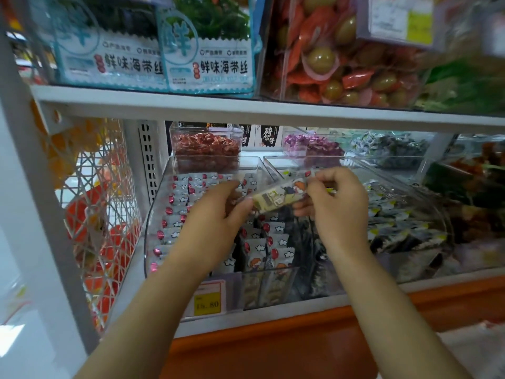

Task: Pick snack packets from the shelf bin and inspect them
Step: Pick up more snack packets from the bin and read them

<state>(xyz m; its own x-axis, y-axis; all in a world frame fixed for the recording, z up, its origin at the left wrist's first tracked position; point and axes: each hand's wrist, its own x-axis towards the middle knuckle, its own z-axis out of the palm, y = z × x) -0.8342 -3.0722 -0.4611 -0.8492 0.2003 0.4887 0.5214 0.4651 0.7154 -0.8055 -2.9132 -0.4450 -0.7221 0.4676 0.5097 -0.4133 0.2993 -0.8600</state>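
Observation:
A small cream snack packet (276,196) with a barcode and a cartoon figure is held up above the clear shelf bin (157,203). My left hand (216,214) pinches its left end. The packet's right end is pinched by my right hand (337,203), fingers curled. The packet lies roughly level, tilted up to the right. Below it the bin holds several rows of white packets (177,199) with red spots and cloud marks, standing upright.
A yellow price tag (207,303) sits on the bin's front. Right of it is a bin of dark seaweed packets (393,222). The white shelf board (246,109) above carries seaweed bags and a box of red-and-olive snacks. Clear tubs stand behind; an orange ledge runs below.

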